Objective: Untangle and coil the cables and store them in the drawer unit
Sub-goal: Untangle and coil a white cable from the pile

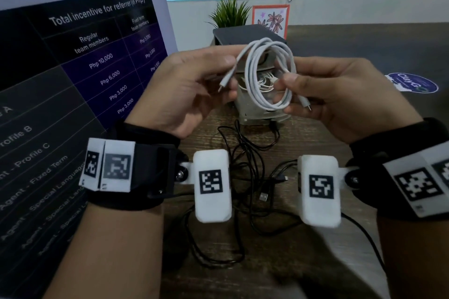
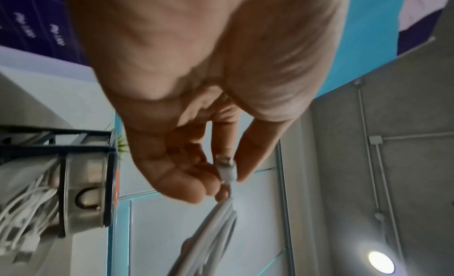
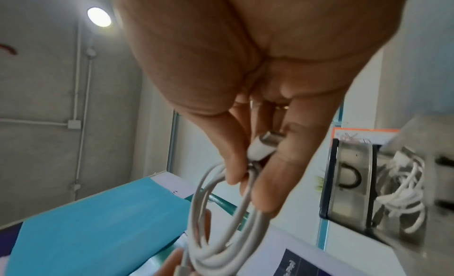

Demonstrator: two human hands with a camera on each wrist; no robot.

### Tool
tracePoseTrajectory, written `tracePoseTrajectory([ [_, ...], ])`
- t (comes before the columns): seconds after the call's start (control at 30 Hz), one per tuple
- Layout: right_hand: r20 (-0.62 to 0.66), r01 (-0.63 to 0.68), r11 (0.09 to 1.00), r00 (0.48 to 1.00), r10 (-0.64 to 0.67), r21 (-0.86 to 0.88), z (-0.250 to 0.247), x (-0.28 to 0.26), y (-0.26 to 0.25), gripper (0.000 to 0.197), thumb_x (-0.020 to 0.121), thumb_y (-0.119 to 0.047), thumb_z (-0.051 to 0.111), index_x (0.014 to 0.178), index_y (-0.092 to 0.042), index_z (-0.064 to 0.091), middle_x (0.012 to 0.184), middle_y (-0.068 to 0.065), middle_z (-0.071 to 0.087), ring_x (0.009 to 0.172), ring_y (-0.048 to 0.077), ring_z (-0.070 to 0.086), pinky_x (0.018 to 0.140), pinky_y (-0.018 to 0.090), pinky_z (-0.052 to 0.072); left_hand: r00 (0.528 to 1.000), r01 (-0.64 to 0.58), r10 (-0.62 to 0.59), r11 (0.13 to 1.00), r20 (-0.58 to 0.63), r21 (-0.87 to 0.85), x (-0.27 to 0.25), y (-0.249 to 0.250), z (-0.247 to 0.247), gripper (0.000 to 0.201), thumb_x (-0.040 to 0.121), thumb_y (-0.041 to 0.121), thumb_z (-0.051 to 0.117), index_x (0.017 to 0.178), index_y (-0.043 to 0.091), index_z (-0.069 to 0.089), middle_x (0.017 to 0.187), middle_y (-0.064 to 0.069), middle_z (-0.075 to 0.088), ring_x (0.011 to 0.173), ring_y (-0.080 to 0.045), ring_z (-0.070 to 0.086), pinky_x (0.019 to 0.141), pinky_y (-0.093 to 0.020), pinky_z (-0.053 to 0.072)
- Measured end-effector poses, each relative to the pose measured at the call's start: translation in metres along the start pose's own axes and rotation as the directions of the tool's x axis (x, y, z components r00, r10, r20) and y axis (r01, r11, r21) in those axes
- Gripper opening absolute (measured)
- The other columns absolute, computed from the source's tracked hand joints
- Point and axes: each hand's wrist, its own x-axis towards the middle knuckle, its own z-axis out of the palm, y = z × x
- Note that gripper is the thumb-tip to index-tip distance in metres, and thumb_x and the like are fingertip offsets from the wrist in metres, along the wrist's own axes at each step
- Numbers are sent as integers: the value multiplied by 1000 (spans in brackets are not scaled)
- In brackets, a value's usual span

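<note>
A: Where is the white cable (image 1: 269,75)?

B: In mid-air at the upper centre of the head view, wound into a coil of several loops and held between both hands, in front of the drawer unit (image 1: 247,39).

A: How are the hands placed?

B: The left hand (image 1: 187,90) pinches one side of the coil between thumb and fingers, and one connector (image 1: 224,81) hangs down beside its fingertips. The right hand (image 1: 340,97) grasps the opposite side, thumb pressed on the strands, with the other connector (image 1: 306,104) pointing down by its fingers.

A: And the unit itself?

B: It stands on the wooden tabletop (image 1: 279,262), just behind the coil. One clear drawer holds more white cables (image 3: 405,187).

A: Anything else on the tabletop?

B: A tangle of black cables (image 1: 245,153) lies in the lower centre, below the hands, with a USB plug (image 1: 264,196) showing. A potted plant (image 1: 229,13) and a framed flower drawing (image 1: 272,19) stand behind the unit.
</note>
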Motion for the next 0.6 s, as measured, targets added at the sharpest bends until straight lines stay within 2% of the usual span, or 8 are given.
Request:
tracePoseTrajectory([
  [0.1,-95,30,999,995,-33,-37,1,1,1,20,88,-3,66,106,-10,73,83,8,75,75,19,72,64,25,58,1000,-10,9,999,12,40,-1,2,1,34,77,10,65,110,2,70,80,-5,72,69,-10,64,65,-20,57],
  [0.27,-216,91,992,970,-108,-88,6,1,1,18,89,-3,67,102,-14,74,88,13,76,78,26,74,65,28,59,999,-39,39,999,20,31,-1,0,10,38,70,4,70,108,7,69,88,-9,75,76,-18,72,65,-23,58],
  [0.37,-224,95,991,968,-115,-99,11,1,1,18,89,-2,67,100,-15,74,84,9,77,77,25,74,67,30,59,996,-81,83,992,-20,95,1,-5,16,41,67,3,74,108,7,68,78,-6,72,73,-18,71,63,-24,58],
  [0.43,-215,92,991,970,-111,-95,13,0,1,18,89,-2,67,98,-16,73,87,11,76,81,29,74,68,33,61,994,-91,99,987,-56,136,2,-7,17,42,70,0,76,110,6,66,70,-4,65,68,-15,68,62,-22,57],
  [0.53,-198,93,992,974,-108,-84,15,-2,-1,17,89,-1,67,98,-14,73,91,17,75,89,36,72,71,36,63,986,-109,132,973,-103,202,4,-9,15,36,73,-1,77,107,9,69,70,-3,54,69,-19,63,60,-20,56],
  [0.6,-191,93,992,976,-108,-87,17,-2,-1,17,88,-2,68,99,-13,73,91,17,75,88,36,72,71,35,62,985,-107,137,964,-107,244,4,-10,15,30,74,-1,77,101,10,71,71,-6,55,68,-22,65,57,-19,56],
])
